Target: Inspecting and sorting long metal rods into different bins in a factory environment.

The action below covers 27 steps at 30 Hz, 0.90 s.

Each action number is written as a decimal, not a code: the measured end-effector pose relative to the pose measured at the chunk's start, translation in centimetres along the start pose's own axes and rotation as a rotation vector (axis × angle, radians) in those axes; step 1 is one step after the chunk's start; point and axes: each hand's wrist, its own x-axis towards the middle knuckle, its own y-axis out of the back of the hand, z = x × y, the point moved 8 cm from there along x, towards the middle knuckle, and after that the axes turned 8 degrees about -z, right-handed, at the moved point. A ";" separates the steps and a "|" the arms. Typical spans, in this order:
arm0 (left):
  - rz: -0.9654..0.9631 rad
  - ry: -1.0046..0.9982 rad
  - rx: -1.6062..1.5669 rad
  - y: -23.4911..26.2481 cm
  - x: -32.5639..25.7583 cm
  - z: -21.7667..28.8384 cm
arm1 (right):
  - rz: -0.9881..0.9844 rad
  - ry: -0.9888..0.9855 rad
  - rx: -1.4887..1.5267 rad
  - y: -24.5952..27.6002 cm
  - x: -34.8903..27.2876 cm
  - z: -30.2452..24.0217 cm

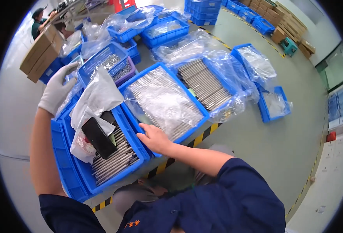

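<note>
My left hand (58, 90), in a white glove, reaches beside a blue basket (101, 64) of small metal parts. Its fingers and thumb are apart, with clear plastic behind them. My bare right hand (155, 139) lies at the near left side of a blue bin (187, 130), fingers stretched over its edge. That bin holds rows of metal rods under clear plastic film (163, 106). Left of it, another blue bin (132, 167) holds loose metal rods (111, 165). A black phone (98, 138) and a crumpled white cloth or bag (97, 95) lie on these rods.
A bin of dark rods (204, 83) wrapped in plastic stands to the right. Further blue bins (274, 105) sit on the floor. Cardboard boxes (43, 54) stand at the far left, near another person (39, 23). Black-yellow tape (202, 136) edges the table.
</note>
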 end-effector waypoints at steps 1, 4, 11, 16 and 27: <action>0.011 -0.019 0.014 -0.3 -1.0 2.1 | -0.007 -0.016 0.021 1.7 -1.6 -0.7; 0.019 -0.083 0.000 -2.5 -3.4 8.6 | 0.002 -0.077 0.068 6.1 -6.1 0.3; -0.018 -0.292 0.068 -9.5 -6.1 17.3 | 0.134 -0.107 0.098 14.1 -13.1 3.2; -0.043 -0.270 -0.050 -13.6 -5.6 19.2 | 0.131 -0.023 0.104 13.5 -16.0 1.3; -0.232 -0.018 -0.440 -28.0 5.7 20.5 | 0.301 -0.112 0.121 19.4 -21.6 5.2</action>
